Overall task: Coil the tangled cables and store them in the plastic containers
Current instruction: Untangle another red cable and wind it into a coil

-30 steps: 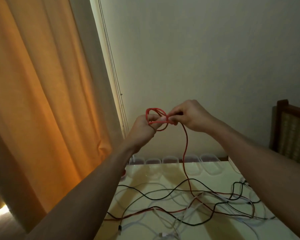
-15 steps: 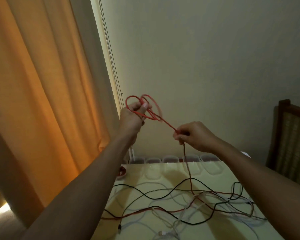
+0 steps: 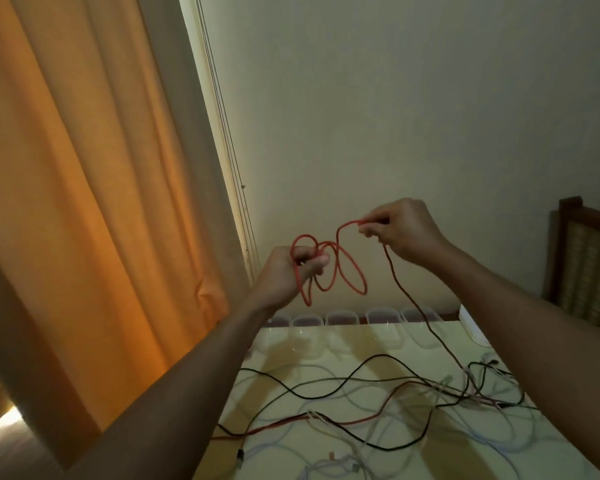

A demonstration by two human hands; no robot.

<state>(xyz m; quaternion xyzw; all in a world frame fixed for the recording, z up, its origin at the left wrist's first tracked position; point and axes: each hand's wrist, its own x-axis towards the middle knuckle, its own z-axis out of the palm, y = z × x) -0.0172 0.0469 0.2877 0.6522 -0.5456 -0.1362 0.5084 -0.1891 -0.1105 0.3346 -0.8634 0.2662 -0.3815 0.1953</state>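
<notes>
My left hand (image 3: pixel 286 271) grips several loops of a red cable (image 3: pixel 350 271), held up in front of the wall. To its upper right, my right hand (image 3: pixel 400 228) pinches the same cable, which arcs between the hands and then trails down to the table. On the table (image 3: pixel 284 355) lies a tangle of black, white and red cables (image 3: pixel 395 403). A row of clear plastic containers (image 3: pixel 343 318) stands along the table's far edge.
An orange curtain (image 3: pixel 84 202) hangs at the left, close to my left arm. A wooden chair back (image 3: pixel 589 258) stands at the right. A white object (image 3: pixel 473 327) sits at the table's far right corner. The wall is right behind the containers.
My left hand dropped lower and moved right with the loops. My right hand rose and drew the cable up, forming a new arc between the hands.
</notes>
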